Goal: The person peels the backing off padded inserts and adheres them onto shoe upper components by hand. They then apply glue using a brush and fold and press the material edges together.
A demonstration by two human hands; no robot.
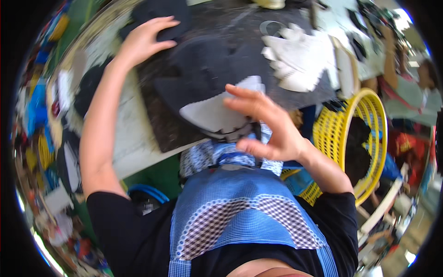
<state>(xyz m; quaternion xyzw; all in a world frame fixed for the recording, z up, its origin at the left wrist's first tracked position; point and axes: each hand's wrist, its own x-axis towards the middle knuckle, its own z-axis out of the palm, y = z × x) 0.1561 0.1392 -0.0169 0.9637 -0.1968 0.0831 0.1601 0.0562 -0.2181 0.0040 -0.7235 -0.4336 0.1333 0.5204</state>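
Note:
A large black sheet-like piece lies on a dark board in front of me. Along its near edge sits a curved pale grey piece with a jagged rim. My right hand hovers at the right end of the grey piece, fingers and thumb apart, holding nothing. My left hand reaches to the far left, over another black piece. Its fingers are stretched and the thumb is spread; whether it touches that piece I cannot tell. Right of the black sheet is a pile of white zigzag-edged pieces.
A yellow plastic basket holding dark material stands to the right, below the table edge. More black pieces lie on the pale tabletop at the left. Another person is at the far right.

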